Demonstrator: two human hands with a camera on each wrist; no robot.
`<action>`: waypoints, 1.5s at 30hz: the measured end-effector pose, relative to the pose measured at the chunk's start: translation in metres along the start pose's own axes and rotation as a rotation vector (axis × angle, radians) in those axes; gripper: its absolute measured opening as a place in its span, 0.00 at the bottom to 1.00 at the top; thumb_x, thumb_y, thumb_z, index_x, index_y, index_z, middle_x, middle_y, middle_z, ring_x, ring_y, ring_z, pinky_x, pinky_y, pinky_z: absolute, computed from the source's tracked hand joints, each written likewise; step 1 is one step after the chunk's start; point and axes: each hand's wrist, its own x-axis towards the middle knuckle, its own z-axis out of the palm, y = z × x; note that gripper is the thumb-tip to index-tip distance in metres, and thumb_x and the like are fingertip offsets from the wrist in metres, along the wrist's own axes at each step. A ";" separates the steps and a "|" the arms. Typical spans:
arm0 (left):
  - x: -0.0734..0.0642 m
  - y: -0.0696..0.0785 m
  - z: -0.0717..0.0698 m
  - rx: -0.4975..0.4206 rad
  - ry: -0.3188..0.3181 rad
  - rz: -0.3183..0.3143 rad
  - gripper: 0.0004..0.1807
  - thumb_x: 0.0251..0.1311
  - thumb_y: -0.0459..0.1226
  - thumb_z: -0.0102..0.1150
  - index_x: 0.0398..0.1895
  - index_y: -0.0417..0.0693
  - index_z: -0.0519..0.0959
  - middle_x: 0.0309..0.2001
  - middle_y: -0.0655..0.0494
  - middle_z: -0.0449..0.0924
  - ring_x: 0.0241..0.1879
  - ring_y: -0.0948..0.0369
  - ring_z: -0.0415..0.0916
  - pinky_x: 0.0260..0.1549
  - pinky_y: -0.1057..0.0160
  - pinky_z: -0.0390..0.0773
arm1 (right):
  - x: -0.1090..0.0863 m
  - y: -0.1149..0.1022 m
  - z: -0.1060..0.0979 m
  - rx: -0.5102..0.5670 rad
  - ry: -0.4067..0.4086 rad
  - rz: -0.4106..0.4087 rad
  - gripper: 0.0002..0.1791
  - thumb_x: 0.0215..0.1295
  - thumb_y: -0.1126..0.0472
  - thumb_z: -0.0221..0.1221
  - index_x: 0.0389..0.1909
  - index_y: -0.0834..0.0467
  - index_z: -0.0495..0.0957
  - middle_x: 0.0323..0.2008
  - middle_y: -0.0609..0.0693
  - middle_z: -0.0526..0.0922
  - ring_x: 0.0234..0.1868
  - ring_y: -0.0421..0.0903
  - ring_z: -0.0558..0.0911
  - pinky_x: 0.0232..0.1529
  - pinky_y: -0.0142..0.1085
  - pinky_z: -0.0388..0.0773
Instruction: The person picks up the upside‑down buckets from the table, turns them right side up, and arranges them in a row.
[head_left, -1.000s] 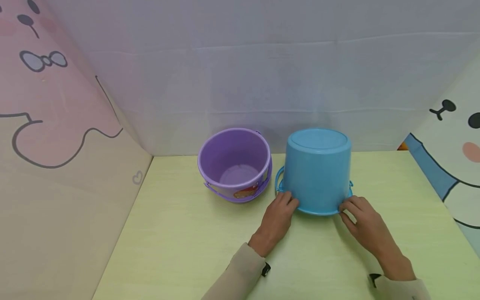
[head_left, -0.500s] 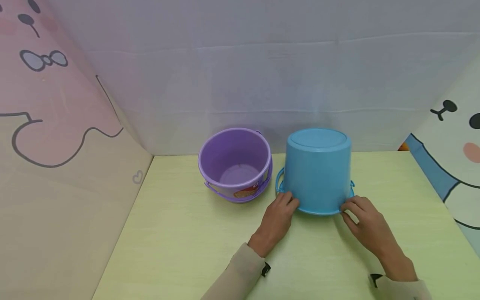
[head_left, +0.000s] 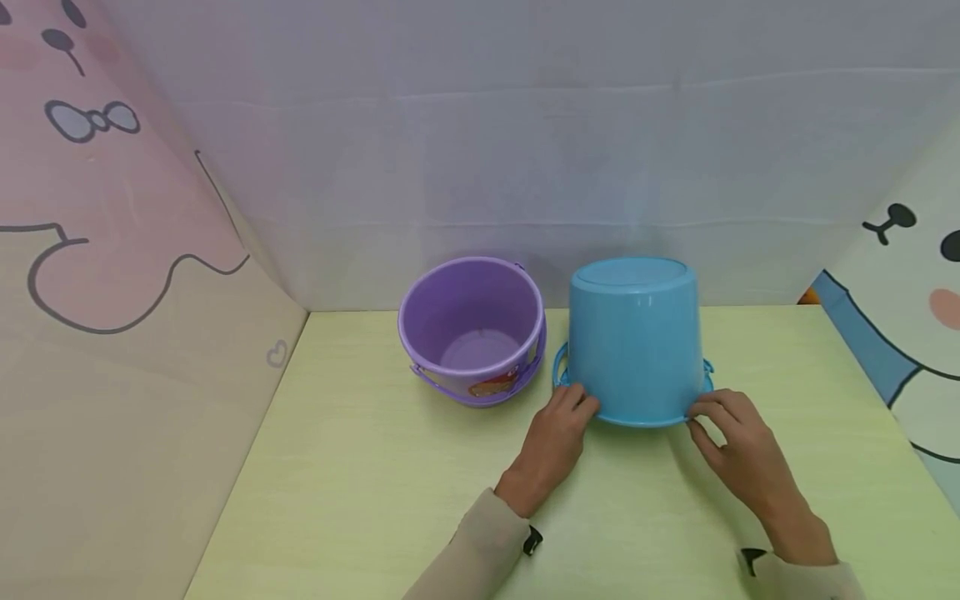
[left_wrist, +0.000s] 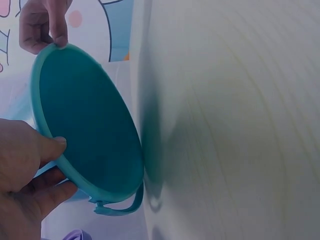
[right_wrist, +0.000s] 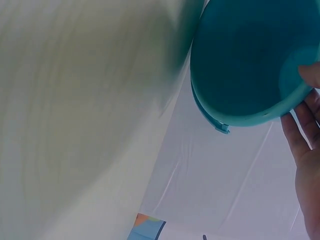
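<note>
A blue bucket (head_left: 633,342) is upside down, its base facing up and its near rim raised off the tabletop. My left hand (head_left: 550,442) pinches the rim at the near left, thumb inside the mouth and fingers outside, as the left wrist view of the bucket (left_wrist: 90,130) shows. At the near right of the rim, my right hand (head_left: 742,450) grips in the same way; the right wrist view has its thumb over the inner edge of the bucket (right_wrist: 250,65). Nothing shows inside the bucket. Its handle (left_wrist: 125,207) hangs at the far side of the rim.
Left of the blue bucket stands a purple bucket (head_left: 480,321), upright with its mouth up and its handle lowered in front. Both are on a pale yellow-green tabletop (head_left: 360,483). A whitish sheet (head_left: 525,167) rises behind, with cartoon-printed panels at both sides.
The blue bucket has tilted slightly, its near rim rising a little. My right hand has shifted slightly to the right with the rim; the left hand stays nearly in place.
</note>
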 end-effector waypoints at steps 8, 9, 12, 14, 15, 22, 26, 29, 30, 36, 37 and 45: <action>0.001 0.002 -0.002 -0.004 0.029 0.006 0.11 0.65 0.22 0.65 0.40 0.46 0.82 0.39 0.55 0.73 0.41 0.59 0.76 0.30 0.70 0.81 | -0.002 0.001 -0.002 0.013 -0.001 -0.002 0.29 0.86 0.47 0.44 0.34 0.65 0.80 0.38 0.59 0.79 0.41 0.57 0.75 0.53 0.29 0.64; 0.001 0.002 -0.002 -0.003 0.030 0.005 0.11 0.65 0.22 0.65 0.40 0.46 0.82 0.39 0.55 0.73 0.42 0.59 0.76 0.30 0.70 0.81 | -0.002 0.001 -0.002 0.011 -0.004 0.001 0.30 0.87 0.46 0.44 0.34 0.65 0.80 0.38 0.59 0.79 0.41 0.56 0.75 0.53 0.29 0.64; 0.002 0.003 -0.004 -0.012 0.036 0.002 0.12 0.65 0.21 0.64 0.40 0.46 0.83 0.40 0.55 0.74 0.42 0.59 0.77 0.30 0.71 0.81 | -0.002 0.001 -0.002 0.003 0.002 -0.001 0.31 0.87 0.46 0.43 0.34 0.66 0.80 0.38 0.59 0.79 0.42 0.57 0.75 0.53 0.28 0.64; 0.002 0.004 -0.006 -0.021 0.041 0.000 0.12 0.64 0.21 0.64 0.41 0.46 0.83 0.39 0.55 0.75 0.42 0.59 0.77 0.30 0.71 0.81 | -0.001 0.001 -0.002 0.006 0.020 -0.010 0.31 0.87 0.46 0.44 0.33 0.67 0.80 0.37 0.60 0.79 0.41 0.58 0.75 0.54 0.28 0.64; 0.002 0.004 -0.007 -0.027 0.044 -0.002 0.12 0.64 0.21 0.64 0.41 0.46 0.84 0.40 0.55 0.75 0.42 0.59 0.77 0.30 0.71 0.81 | -0.001 0.001 -0.001 0.009 0.034 -0.017 0.31 0.87 0.46 0.45 0.33 0.67 0.80 0.37 0.61 0.79 0.41 0.58 0.75 0.55 0.27 0.64; 0.004 0.005 -0.009 -0.038 0.049 -0.002 0.11 0.67 0.22 0.63 0.41 0.46 0.84 0.40 0.55 0.76 0.42 0.59 0.77 0.31 0.72 0.81 | 0.001 0.000 -0.001 -0.006 0.062 0.003 0.32 0.87 0.46 0.45 0.34 0.69 0.80 0.37 0.61 0.80 0.41 0.59 0.75 0.56 0.24 0.63; 0.004 0.005 -0.011 -0.035 0.046 -0.006 0.11 0.68 0.22 0.62 0.42 0.47 0.84 0.41 0.55 0.77 0.43 0.59 0.78 0.30 0.73 0.81 | 0.001 -0.001 -0.004 -0.014 0.044 0.055 0.33 0.86 0.45 0.44 0.35 0.71 0.79 0.38 0.62 0.79 0.41 0.59 0.75 0.56 0.23 0.62; 0.003 0.005 -0.011 -0.037 0.039 -0.011 0.11 0.70 0.22 0.61 0.42 0.47 0.84 0.42 0.55 0.77 0.42 0.59 0.77 0.29 0.73 0.80 | 0.001 -0.001 -0.004 -0.014 0.045 0.071 0.33 0.86 0.45 0.43 0.36 0.71 0.78 0.38 0.63 0.79 0.42 0.60 0.75 0.57 0.22 0.61; 0.003 0.005 -0.011 -0.036 0.039 -0.012 0.11 0.70 0.22 0.60 0.42 0.47 0.84 0.42 0.55 0.77 0.42 0.59 0.77 0.29 0.73 0.79 | 0.001 -0.001 -0.004 -0.015 0.045 0.073 0.33 0.86 0.45 0.43 0.36 0.71 0.78 0.38 0.63 0.79 0.42 0.60 0.75 0.57 0.21 0.61; 0.003 0.004 -0.013 -0.040 0.067 -0.005 0.12 0.68 0.21 0.62 0.41 0.47 0.84 0.41 0.55 0.76 0.41 0.59 0.76 0.28 0.72 0.79 | 0.000 0.000 -0.005 -0.031 0.032 0.058 0.34 0.87 0.46 0.42 0.36 0.72 0.78 0.38 0.66 0.78 0.43 0.62 0.75 0.59 0.22 0.60; 0.004 0.004 -0.014 -0.042 0.073 -0.003 0.12 0.67 0.21 0.62 0.41 0.47 0.84 0.41 0.55 0.76 0.41 0.59 0.77 0.28 0.72 0.79 | 0.000 0.000 -0.005 -0.030 0.037 0.051 0.33 0.87 0.46 0.42 0.36 0.73 0.78 0.38 0.66 0.78 0.43 0.62 0.75 0.60 0.22 0.60; 0.006 0.005 -0.019 -0.060 0.087 -0.004 0.11 0.68 0.21 0.62 0.41 0.47 0.84 0.40 0.55 0.76 0.41 0.59 0.76 0.29 0.72 0.79 | 0.003 0.001 0.000 0.005 0.147 0.003 0.31 0.87 0.48 0.47 0.35 0.72 0.79 0.36 0.66 0.79 0.41 0.64 0.75 0.61 0.22 0.61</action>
